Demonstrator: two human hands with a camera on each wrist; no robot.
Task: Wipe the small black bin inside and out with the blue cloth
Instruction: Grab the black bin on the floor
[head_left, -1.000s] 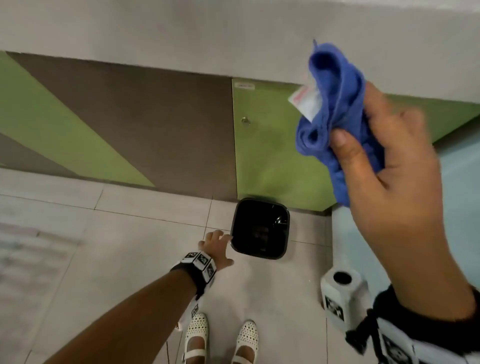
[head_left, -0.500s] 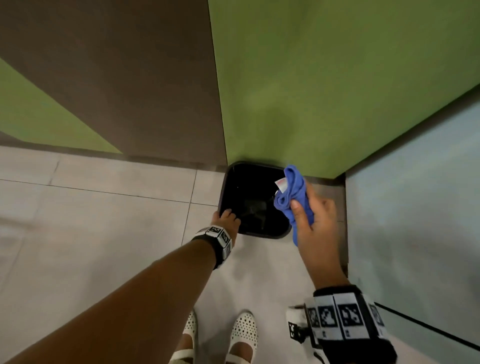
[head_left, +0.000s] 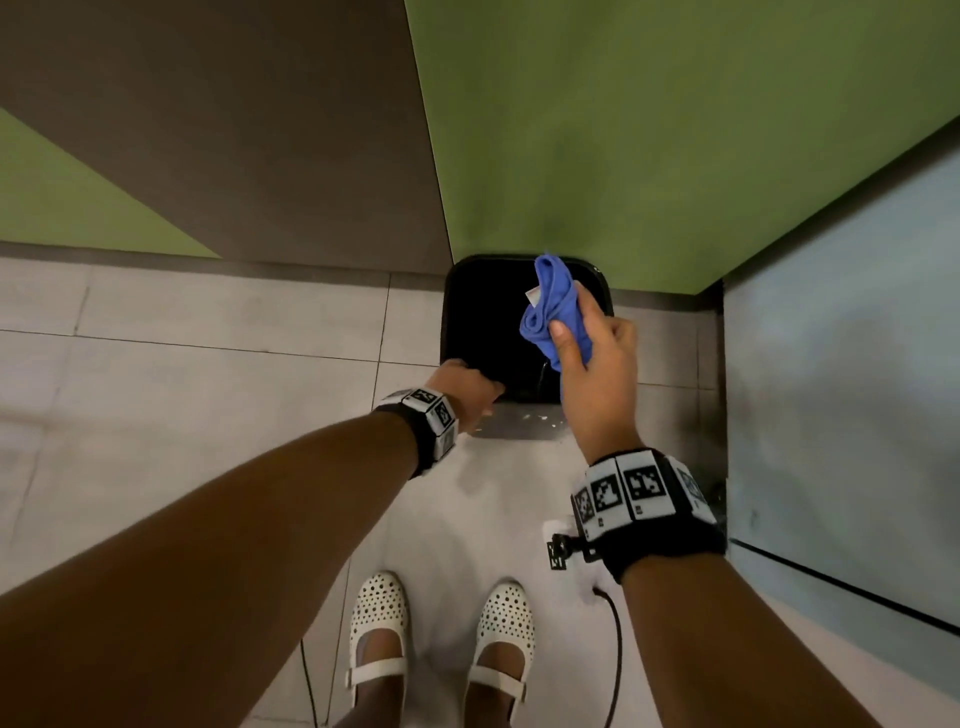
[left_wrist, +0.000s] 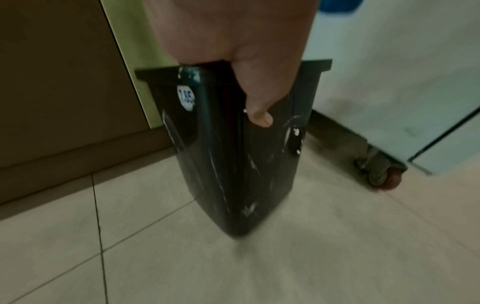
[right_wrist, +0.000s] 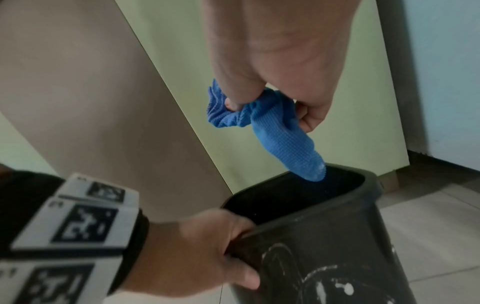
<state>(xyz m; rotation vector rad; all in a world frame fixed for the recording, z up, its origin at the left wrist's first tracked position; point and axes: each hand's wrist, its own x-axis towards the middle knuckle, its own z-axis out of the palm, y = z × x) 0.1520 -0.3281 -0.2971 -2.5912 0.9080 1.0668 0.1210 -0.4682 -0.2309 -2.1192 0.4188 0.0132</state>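
Note:
The small black bin (head_left: 483, 322) stands on the tiled floor against the green panel; white smears mark its outside (left_wrist: 233, 164). My left hand (head_left: 467, 389) grips its near left rim, thumb outside on the wall (left_wrist: 259, 115) and fingers over the edge (right_wrist: 197, 253). In the left wrist view the bin looks tilted on its base. My right hand (head_left: 597, 364) holds the bunched blue cloth (head_left: 553, 306) above the bin's mouth. A tail of the cloth (right_wrist: 280, 135) hangs down to the far rim of the bin (right_wrist: 324, 236).
Brown and green wall panels (head_left: 623, 130) rise right behind the bin. A pale blue cabinet (head_left: 841, 364) on a caster wheel (left_wrist: 384, 174) stands close on the right. My feet in white shoes (head_left: 379, 623) are just in front, and a thin cable (head_left: 615, 649) trails by them.
My right hand came down with the cloth from head height to just over the bin's mouth. My left hand reached the bin and took hold of its near rim.

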